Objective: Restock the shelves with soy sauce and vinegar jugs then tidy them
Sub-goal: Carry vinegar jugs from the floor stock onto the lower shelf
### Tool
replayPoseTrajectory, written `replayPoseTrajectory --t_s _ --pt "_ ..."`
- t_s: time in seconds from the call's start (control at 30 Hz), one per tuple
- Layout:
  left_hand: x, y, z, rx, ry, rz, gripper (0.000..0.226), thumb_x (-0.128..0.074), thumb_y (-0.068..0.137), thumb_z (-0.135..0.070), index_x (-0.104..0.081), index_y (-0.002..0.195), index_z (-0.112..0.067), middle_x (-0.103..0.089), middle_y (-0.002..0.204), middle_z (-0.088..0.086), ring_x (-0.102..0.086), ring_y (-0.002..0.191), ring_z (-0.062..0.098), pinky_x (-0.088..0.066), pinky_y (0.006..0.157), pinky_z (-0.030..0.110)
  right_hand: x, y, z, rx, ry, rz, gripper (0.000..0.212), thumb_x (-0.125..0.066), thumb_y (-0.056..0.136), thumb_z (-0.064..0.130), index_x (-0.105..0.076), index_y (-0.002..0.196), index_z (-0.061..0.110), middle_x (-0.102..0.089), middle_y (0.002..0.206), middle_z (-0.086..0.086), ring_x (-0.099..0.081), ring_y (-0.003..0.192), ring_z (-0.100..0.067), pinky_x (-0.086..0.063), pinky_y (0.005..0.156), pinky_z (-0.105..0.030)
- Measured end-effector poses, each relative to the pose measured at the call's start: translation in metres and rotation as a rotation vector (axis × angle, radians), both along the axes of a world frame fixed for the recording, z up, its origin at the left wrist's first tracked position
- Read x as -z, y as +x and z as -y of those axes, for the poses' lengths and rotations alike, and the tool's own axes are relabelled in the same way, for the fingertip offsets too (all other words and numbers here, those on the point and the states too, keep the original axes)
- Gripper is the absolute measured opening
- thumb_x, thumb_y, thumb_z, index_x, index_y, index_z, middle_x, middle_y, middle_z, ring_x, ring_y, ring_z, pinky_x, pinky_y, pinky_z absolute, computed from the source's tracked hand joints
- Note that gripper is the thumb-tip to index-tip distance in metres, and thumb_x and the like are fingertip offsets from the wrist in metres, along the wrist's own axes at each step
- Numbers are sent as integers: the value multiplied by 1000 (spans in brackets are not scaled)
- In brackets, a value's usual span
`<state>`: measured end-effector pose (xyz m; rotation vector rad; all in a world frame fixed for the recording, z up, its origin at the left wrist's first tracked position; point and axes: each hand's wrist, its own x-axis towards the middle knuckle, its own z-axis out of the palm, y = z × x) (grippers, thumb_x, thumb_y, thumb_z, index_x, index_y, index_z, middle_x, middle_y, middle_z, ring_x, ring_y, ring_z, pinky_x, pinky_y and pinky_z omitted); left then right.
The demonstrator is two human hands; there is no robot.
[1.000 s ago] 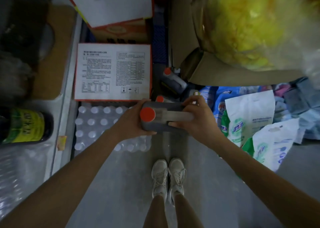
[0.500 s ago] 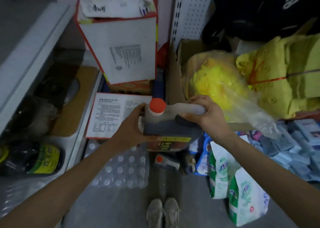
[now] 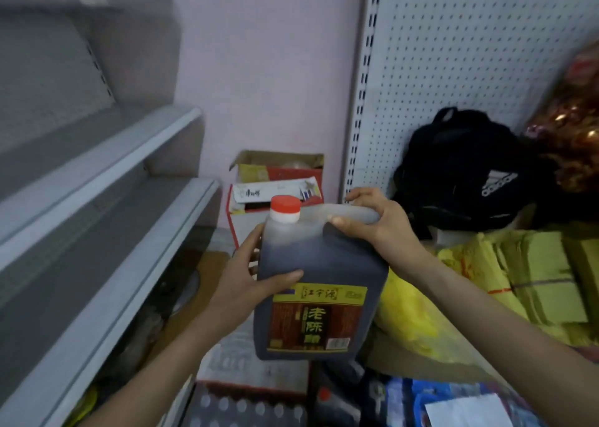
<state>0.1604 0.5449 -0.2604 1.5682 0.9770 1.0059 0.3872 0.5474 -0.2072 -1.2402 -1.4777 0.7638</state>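
Observation:
I hold a large jug of dark vinegar (image 3: 319, 271) upright in mid-air, chest high. It has a red cap (image 3: 285, 205) and a yellow-and-brown label with Chinese writing. My left hand (image 3: 249, 277) grips the jug's left side, thumb across its front. My right hand (image 3: 376, 222) is wrapped around the handle at the top right. Grey metal shelves (image 3: 107, 206) run along the left, two tiers of them bare. Another red-capped jug (image 3: 334, 397) lies low on the floor under the held one, mostly hidden.
An open red and white carton (image 3: 278, 180) stands against the pink wall behind the jug. A white pegboard panel (image 3: 470, 70) rises at right, with a black backpack (image 3: 460, 170) and yellow bundles (image 3: 534, 280) below it. A shrink-wrapped pack of bottles (image 3: 246, 407) sits on the floor.
I have lifted the jug from near the floor up to chest height, and my view has tilted up from my feet to the shelves and wall. Both hands kept their grip.

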Motion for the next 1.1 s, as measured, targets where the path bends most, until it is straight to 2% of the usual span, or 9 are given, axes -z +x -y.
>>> replayPoseTrajectory --t_s 0.07,0.13,0.23,0.47,0.63,0.7,0.83,0.97,1.1 --pt "-29 -7 3 -12 27 42 97 -85 51 -59 -45 136 -33 -64 124 -1 -63 111 22 -53 89 48 -30 -8 0 -9 52 -13 29 -75 57 39 -66 72 15 -56 99 9 -54 88 9 -38 85 -12" --pt "-55 -13 4 -29 60 72 103 -87 48 -56 -45 137 -28 -65 121 2 -66 106 21 -56 85 42 -56 -15 -2 -18 93 -12 28 -76 56 39 -66 70 17 -57 96 12 -55 88 6 -39 83 -11" --pt "-94 -22 11 -32 121 110 88 -82 54 -41 -49 134 -23 -69 113 3 -69 98 20 -56 74 26 -94 -27 0 -25 161 -32 31 -76 53 40 -67 70 16 -58 95 14 -56 87 6 -39 84 -11" --pt "-161 -46 28 -50 196 156 78 -79 57 -42 -53 127 -21 -70 108 10 -70 94 28 -56 76 33 -173 -55 17 -75 260 -13 19 -83 61 28 -65 62 22 -62 93 11 -58 77 4 -44 72 -10" --pt "-204 -66 49 -103 275 155 77 -83 53 -50 -56 120 -26 -71 105 7 -71 90 25 -56 71 28 -219 -79 33 -96 302 -18 23 -84 62 31 -69 73 16 -63 89 13 -58 76 -1 -45 67 -12" --pt "-217 -75 61 -137 309 171 71 -80 54 -44 -57 118 -24 -72 100 5 -72 85 22 -55 67 23 -233 -90 41 -130 311 -26 24 -83 64 29 -70 76 14 -64 88 12 -59 73 -2 -46 64 -12" --pt "-236 -96 93 -196 358 174 66 -75 55 -42 -57 115 -21 -74 92 1 -72 79 20 -54 63 21 -256 -118 63 -248 302 -72 20 -82 67 21 -67 76 12 -65 70 11 -59 60 -1 -47 58 -13" --pt "-245 -121 129 -289 385 159 65 -73 54 -43 -57 114 -23 -74 91 0 -72 78 18 -54 63 20 -263 -149 79 -347 284 -110 20 -83 66 23 -66 73 15 -65 66 6 -61 65 -9 -50 65 -24" --pt "-247 -142 170 -384 401 132 66 -73 54 -42 -56 115 -25 -74 92 -1 -72 80 18 -54 62 20 -260 -176 94 -463 283 -136 21 -83 63 27 -66 70 18 -65 76 3 -61 73 -13 -51 75 -32"
